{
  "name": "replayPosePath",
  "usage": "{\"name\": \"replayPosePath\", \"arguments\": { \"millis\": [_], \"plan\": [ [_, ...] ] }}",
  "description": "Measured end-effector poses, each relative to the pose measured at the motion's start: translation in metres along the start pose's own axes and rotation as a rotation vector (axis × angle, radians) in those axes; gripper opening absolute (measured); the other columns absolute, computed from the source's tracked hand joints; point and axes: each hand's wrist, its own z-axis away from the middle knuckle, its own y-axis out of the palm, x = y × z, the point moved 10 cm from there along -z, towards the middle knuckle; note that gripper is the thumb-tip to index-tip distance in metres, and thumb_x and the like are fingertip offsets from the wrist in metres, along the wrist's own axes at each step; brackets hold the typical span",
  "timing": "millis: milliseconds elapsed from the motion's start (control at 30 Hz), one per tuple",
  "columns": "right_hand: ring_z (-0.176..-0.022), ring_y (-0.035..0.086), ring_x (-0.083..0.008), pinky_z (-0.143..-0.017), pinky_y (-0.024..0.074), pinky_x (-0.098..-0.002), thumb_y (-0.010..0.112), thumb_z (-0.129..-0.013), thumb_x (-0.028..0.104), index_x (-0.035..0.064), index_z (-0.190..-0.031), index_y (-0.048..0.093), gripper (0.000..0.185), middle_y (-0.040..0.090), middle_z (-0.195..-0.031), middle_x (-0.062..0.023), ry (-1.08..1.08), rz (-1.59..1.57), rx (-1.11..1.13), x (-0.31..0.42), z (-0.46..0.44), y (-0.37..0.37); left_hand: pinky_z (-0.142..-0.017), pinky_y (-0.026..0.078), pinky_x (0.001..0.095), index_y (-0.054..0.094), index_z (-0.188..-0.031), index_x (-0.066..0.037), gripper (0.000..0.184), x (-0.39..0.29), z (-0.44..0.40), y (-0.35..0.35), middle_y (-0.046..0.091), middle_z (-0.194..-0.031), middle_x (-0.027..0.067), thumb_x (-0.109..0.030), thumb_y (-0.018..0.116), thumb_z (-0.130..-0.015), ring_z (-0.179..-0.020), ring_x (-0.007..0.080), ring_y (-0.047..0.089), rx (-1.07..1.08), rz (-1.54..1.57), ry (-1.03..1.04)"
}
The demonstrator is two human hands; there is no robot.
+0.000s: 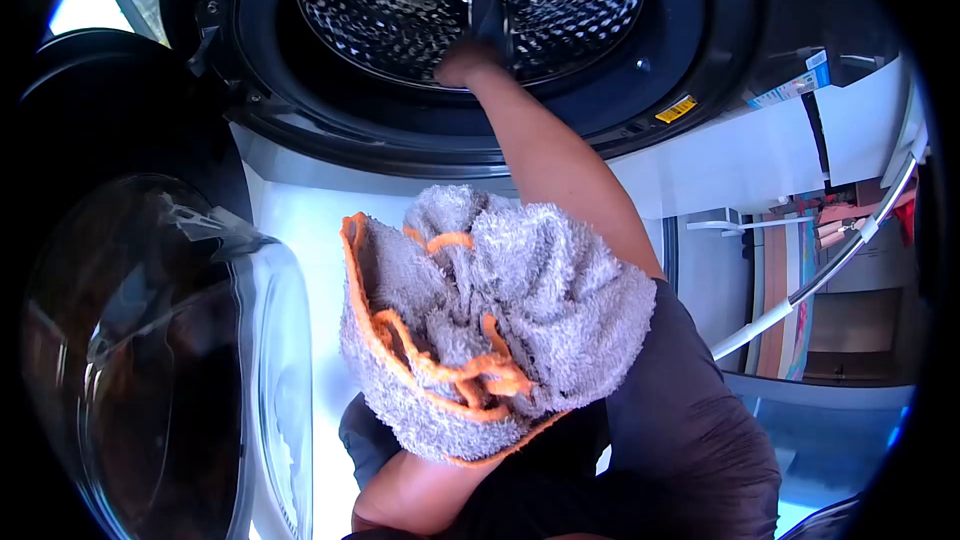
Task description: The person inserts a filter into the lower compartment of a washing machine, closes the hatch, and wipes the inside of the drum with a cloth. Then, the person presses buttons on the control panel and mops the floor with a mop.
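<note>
Right hand [466, 62]: at the lower edge of the washing-machine drum [375, 25], blurred; I cannot tell its grip. Left hand: hidden beneath the grey cloth bundle [570, 310], grip likewise indeterminable. Progress: door [150, 340] open; bundle outside the drum. Work appears under way; the remainder cannot be judged.

That grey cloth [570, 320] looks seriously fluffy, rough looped terry I'd say, with smoother orange trim [500, 380]. The drum [575, 25] is shiny metal, and the rim [680, 50] looks like smooth black plastic. From where I'm standing the door bowl [150, 360] is super glossy, glass or clear plastic, can't tell. Trousers [690, 420]: matt, wrinkly fabric.
</note>
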Motion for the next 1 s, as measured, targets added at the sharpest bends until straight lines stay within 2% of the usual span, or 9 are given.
{"name": "replayPosePath", "arguments": {
  "millis": [233, 267, 367, 400, 500, 633, 733, 867, 1000],
  "plan": [
    [-0.120, 0.060, -0.0320, -0.103, 0.0459, -0.0385, 0.057, -0.088, 0.043, 0.0046, -0.121, 0.066, 0.052, 0.065, -0.127, -0.0182, -0.361, -0.357, 0.001, 0.039, -0.045, 0.016, -0.088, 0.047, 0.0395, 0.049, -0.130, -0.008, 0.050, 0.002, -0.002, -0.004, 0.058, -0.113, 0.0101, -0.038, 0.061, -0.092, -0.104, 0.0239, 0.058, -0.005, 0.008, -0.004],
    [-0.122, 0.058, -0.0336, -0.104, 0.0443, -0.0408, 0.059, -0.089, 0.046, 0.0036, -0.121, 0.066, 0.053, 0.062, -0.129, -0.0210, -0.339, -0.582, -0.033, 0.033, 0.004, -0.017, -0.088, 0.047, 0.0395, 0.049, -0.130, -0.008, 0.050, 0.004, -0.001, -0.004, 0.058, -0.113, 0.0102, -0.038, 0.061, -0.092, -0.104, 0.0239, 0.058, -0.010, -0.004, -0.013],
    [-0.126, 0.055, -0.0362, -0.107, 0.0420, -0.0417, 0.056, -0.093, 0.047, 0.0035, -0.123, 0.065, 0.054, 0.058, -0.135, -0.0217, -0.243, -0.698, -0.114, 0.017, 0.009, 0.001, -0.089, 0.047, 0.0395, 0.049, -0.131, -0.007, 0.050, 0.007, -0.002, -0.003, 0.058, -0.114, 0.0104, -0.037, 0.060, -0.092, -0.105, 0.0240, 0.058, -0.009, 0.001, -0.021],
    [-0.131, 0.050, -0.0368, -0.109, 0.0392, -0.0394, 0.050, -0.097, 0.054, 0.0033, -0.142, 0.049, 0.068, 0.052, -0.141, -0.0250, -0.273, -0.577, 0.016, 0.025, 0.025, -0.008, -0.089, 0.047, 0.0395, 0.048, -0.131, -0.007, 0.050, 0.008, -0.002, -0.004, 0.058, -0.115, 0.0104, -0.037, 0.060, -0.092, -0.105, 0.0240, 0.058, -0.009, 0.002, -0.022],
    [-0.135, 0.047, -0.0364, -0.112, 0.0366, -0.0407, 0.042, -0.096, 0.063, 0.0035, -0.139, 0.054, 0.074, 0.048, -0.146, -0.0218, -0.267, -0.354, 0.215, 0.028, 0.028, -0.002, -0.090, 0.047, 0.0396, 0.048, -0.132, -0.007, 0.050, 0.009, -0.002, -0.007, 0.058, -0.116, 0.0107, -0.036, 0.059, -0.093, -0.106, 0.0241, 0.058, -0.015, -0.005, -0.025],
    [-0.133, 0.049, -0.0348, -0.112, 0.0357, -0.0439, 0.032, -0.093, 0.073, 0.0032, -0.134, 0.058, 0.085, 0.051, -0.144, -0.0197, -0.206, -0.131, 0.242, -0.011, 0.052, -0.020, -0.091, 0.047, 0.0396, 0.048, -0.133, -0.007, 0.050, 0.011, -0.003, -0.006, 0.058, -0.117, 0.0109, -0.035, 0.059, -0.094, -0.107, 0.0242, 0.058, -0.015, -0.014, -0.028],
    [-0.131, 0.052, -0.0327, -0.108, 0.0421, -0.0427, 0.049, -0.096, 0.049, 0.0154, -0.136, 0.060, 0.053, 0.051, -0.146, -0.0136, 0.039, 0.186, 0.266, -0.073, 0.042, -0.029, -0.092, 0.047, 0.0396, 0.047, -0.133, -0.006, 0.049, 0.013, -0.003, -0.007, 0.058, -0.118, 0.0112, -0.034, 0.058, -0.094, -0.108, 0.0243, 0.058, -0.021, -0.022, -0.032],
    [-0.132, 0.052, -0.0292, -0.108, 0.0428, -0.0420, 0.049, -0.096, 0.042, 0.0151, -0.137, 0.058, 0.050, 0.050, -0.147, -0.0123, 0.366, 0.268, 0.300, -0.095, 0.071, -0.044, -0.093, 0.047, 0.0396, 0.047, -0.134, -0.006, 0.049, 0.015, -0.004, -0.008, 0.058, -0.119, 0.0114, -0.033, 0.057, -0.095, -0.109, 0.0244, 0.058, -0.030, -0.031, -0.037],
    [-0.134, 0.049, -0.0330, -0.110, 0.0408, -0.0428, 0.038, -0.102, 0.044, 0.0129, -0.138, 0.057, 0.051, 0.048, -0.149, -0.0128, 0.141, 0.049, 0.311, -0.073, 0.031, 0.003, -0.094, 0.047, 0.0397, 0.047, -0.135, -0.006, 0.049, 0.014, -0.005, -0.008, 0.057, -0.120, 0.0117, -0.032, 0.057, -0.095, -0.110, 0.0245, 0.058, -0.031, -0.039, -0.030]
  ]
}}
